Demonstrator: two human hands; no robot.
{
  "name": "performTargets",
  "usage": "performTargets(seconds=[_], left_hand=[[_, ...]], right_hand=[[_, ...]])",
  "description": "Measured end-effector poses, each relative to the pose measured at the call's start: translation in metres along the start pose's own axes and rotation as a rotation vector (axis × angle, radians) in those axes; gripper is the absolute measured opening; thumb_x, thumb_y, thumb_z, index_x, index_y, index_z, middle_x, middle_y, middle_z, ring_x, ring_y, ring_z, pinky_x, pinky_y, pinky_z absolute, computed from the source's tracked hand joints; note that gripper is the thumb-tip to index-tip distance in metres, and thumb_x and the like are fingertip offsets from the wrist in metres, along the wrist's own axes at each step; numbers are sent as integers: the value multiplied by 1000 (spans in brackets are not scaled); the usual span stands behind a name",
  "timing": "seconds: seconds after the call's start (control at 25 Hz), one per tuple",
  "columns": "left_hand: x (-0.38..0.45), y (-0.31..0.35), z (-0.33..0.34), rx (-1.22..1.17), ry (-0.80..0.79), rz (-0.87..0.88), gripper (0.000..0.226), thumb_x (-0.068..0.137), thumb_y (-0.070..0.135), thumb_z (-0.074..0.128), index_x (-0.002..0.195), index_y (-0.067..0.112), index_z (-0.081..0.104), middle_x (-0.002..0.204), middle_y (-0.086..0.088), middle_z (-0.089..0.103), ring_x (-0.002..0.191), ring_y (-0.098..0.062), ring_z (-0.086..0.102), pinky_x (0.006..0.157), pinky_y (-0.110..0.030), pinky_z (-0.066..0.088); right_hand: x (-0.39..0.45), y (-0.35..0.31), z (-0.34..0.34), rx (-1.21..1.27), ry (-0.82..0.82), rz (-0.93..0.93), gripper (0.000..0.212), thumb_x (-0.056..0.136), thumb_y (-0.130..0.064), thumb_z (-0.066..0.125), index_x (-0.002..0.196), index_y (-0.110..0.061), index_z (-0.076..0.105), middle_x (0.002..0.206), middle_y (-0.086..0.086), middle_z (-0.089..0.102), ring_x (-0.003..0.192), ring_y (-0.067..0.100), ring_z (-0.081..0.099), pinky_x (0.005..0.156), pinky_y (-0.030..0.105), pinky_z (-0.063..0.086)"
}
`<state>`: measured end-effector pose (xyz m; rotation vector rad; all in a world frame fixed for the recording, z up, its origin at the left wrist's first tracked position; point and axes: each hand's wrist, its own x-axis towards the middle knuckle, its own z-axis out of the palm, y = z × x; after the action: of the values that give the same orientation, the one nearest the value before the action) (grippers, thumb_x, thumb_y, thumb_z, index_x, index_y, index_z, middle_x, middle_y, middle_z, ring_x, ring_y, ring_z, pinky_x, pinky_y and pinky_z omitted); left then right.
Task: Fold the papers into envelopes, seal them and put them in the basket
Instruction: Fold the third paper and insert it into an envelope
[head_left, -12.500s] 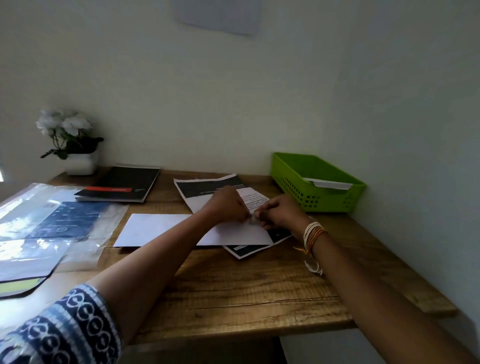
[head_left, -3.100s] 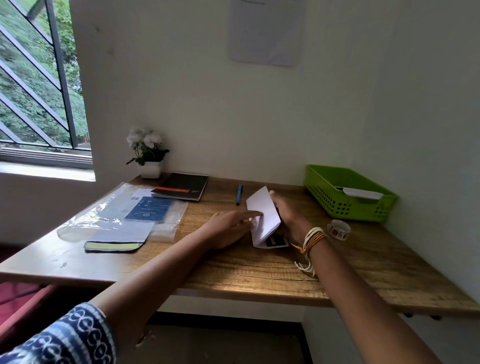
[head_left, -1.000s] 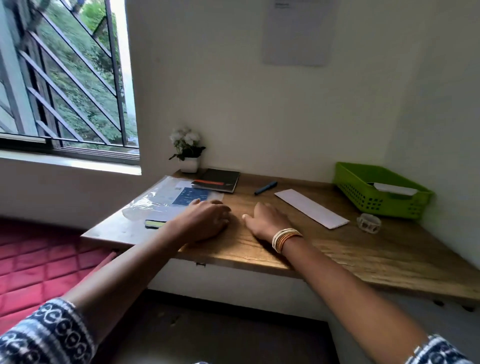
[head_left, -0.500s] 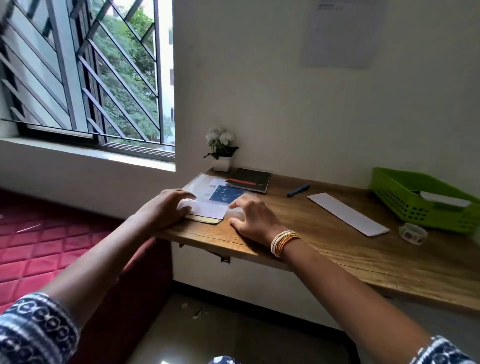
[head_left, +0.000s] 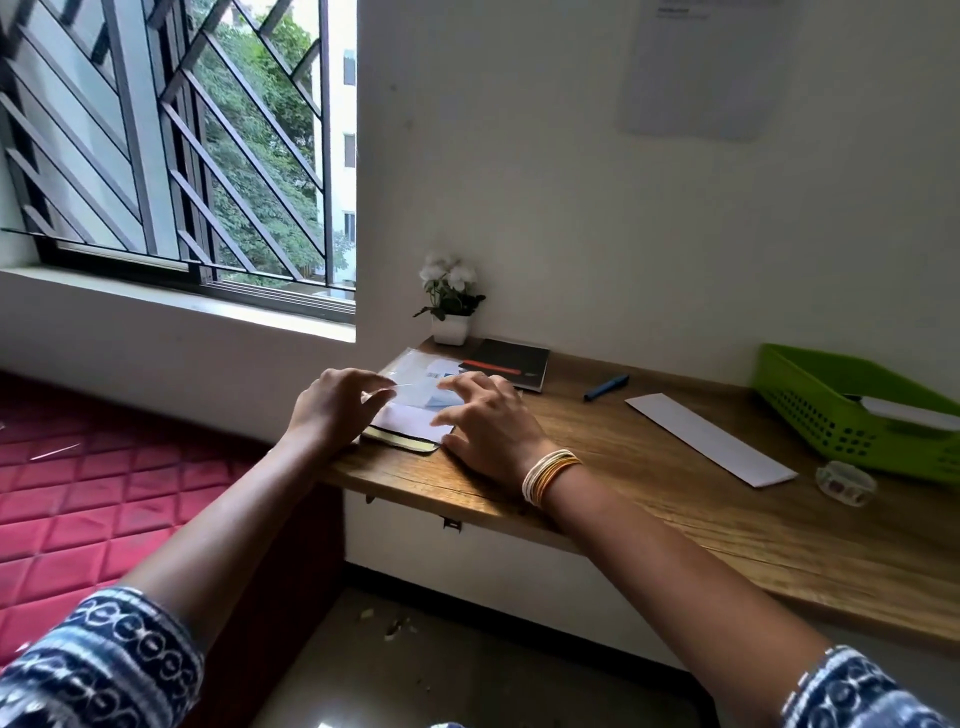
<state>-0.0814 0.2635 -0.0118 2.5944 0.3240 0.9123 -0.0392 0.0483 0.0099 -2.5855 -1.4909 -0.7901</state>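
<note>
Both forearms are bare from the sleeves to the hands. A short sleeve (head_left: 98, 660) of dark blue cloth, printed with rows of white rings and scrolls, is worn on the left arm. A matching sleeve (head_left: 857, 691) is seen on the right arm. A stack of thin bangles (head_left: 549, 474), white, orange and yellow, is worn at the right wrist. No rings can be made out.

I see a grained wooden desk (head_left: 675, 519), a glossy clear plastic sleeve (head_left: 415, 371), a perforated green plastic basket (head_left: 831, 415) and a matt white paper envelope (head_left: 706, 436).
</note>
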Motion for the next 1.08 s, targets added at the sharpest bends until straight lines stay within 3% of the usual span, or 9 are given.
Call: performTargets(seconds=[0.16,0.24,0.4,0.48,0.6,0.72,0.84,1.08], left_hand=[[1,-3,1,-2,0,-7,21,86,48,60,102,39,71,109,7,72,99,-19,67,79,-33,51],[0,-4,0,0,5,-19,22,86,48,61,102,39,71,109,6,72,100,-21,66,79,-33,51],[1,-3,0,-23,-6,-33,22,85,47,62,101,38,72,111,6,71,104,-23,65,84,-35,51],[1,-4,0,-34,0,-42,22,83,49,63,101,38,72,110,6,72,104,-22,65,85,-35,51],[0,-4,-1,-40,9,-57,23,83,49,63,100,37,73,110,7,71,105,-21,65,84,-34,51],[0,-3,-2,-63,6,-70,21,84,47,63,99,38,73,110,9,71,105,-19,65,83,-34,51],[1,-3,-3,-110,2,-73,21,82,47,65,99,37,73,109,9,72,105,-17,65,85,-35,53],[-5,3,-12,-211,-9,-13,25,79,28,61,100,29,74,107,-1,73,102,-20,67,84,-35,54]], right_hand=[[8,-9,7,-77,98,-119,13,80,-22,66,84,-18,78,122,13,65,114,31,59,94,46,48],[11,-16,9,-3,136,-136,17,83,-22,62,87,-13,76,114,12,68,105,28,63,86,44,55],[19,-36,10,384,-66,192,48,85,-44,63,116,-7,65,117,12,67,107,26,63,92,38,51],[26,-42,12,408,-158,290,52,81,-46,66,115,-5,64,117,15,66,109,29,61,93,40,50],[36,-46,9,339,-159,282,41,78,-39,66,106,-8,68,111,14,68,103,29,63,88,40,53],[37,-52,6,306,-92,216,19,79,-27,65,91,-14,73,95,11,70,88,28,66,75,36,57],[31,-52,8,248,-16,166,17,82,-23,61,89,-11,70,89,12,70,83,29,67,73,39,57],[5,-39,-23,434,536,188,10,84,-21,58,90,-14,57,76,0,64,64,17,59,55,27,49]])
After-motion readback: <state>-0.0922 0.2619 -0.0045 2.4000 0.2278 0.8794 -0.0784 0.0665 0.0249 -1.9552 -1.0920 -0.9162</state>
